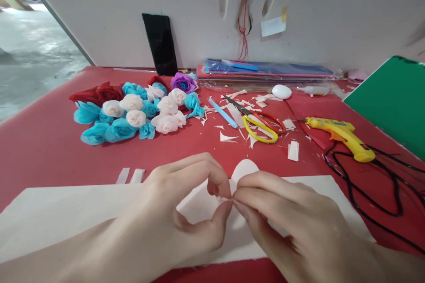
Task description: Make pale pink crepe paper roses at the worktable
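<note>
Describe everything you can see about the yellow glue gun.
The glue gun looks like yellow plastic, with an orange trigger, a dark nozzle tip and blue marking on its body too small to read. It lies on its side on the red tabletop, nozzle pointing left toward the scissors, handle slanting toward the near right. Black cord lies in loose loops beside the handle; where it joins the gun is hard to tell. Nobody is touching it.
</note>
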Demonstrator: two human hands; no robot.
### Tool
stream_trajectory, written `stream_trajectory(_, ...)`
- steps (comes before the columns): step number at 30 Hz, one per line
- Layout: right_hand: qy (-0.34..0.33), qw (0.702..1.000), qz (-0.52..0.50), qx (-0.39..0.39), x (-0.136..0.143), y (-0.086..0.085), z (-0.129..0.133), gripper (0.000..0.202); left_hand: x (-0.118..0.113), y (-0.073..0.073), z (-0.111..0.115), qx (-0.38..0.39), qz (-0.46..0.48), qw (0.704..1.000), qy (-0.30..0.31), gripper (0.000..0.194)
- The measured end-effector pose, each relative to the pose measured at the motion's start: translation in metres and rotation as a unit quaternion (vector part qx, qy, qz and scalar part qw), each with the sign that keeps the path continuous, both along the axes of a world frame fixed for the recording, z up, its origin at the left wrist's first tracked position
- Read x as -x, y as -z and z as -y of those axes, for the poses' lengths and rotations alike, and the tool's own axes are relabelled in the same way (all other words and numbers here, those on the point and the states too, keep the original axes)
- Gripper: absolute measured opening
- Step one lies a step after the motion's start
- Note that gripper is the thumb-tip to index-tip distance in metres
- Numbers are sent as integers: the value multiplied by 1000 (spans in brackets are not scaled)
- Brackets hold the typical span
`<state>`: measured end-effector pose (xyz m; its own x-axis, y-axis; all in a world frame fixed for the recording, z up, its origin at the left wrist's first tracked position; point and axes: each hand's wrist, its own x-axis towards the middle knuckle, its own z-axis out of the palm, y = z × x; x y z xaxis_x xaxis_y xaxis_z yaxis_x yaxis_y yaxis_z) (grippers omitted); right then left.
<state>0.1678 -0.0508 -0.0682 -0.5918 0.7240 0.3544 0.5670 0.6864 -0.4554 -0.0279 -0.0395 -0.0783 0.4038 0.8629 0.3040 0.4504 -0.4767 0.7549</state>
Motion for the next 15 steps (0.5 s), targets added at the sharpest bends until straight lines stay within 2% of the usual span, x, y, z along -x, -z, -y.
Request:
stream_trajectory(4,-11,994,-60,89,-1,-8,-3,19,-1,-4,0,15,20,1000,3,17)
stream_trajectory(8,-24,976,-145,163,0,-11,-7,16,-3,-5,1,54,53,997,4,14)
stream_trajectory(13,-56,927,-199,314,-1,-5,-13,24,1,-10,2,120,108,987,19,6)
stream_trajectory(15,-70,904,-213,364,-1,-5,-16,26,4,-12,1,147,138,979,39,11)
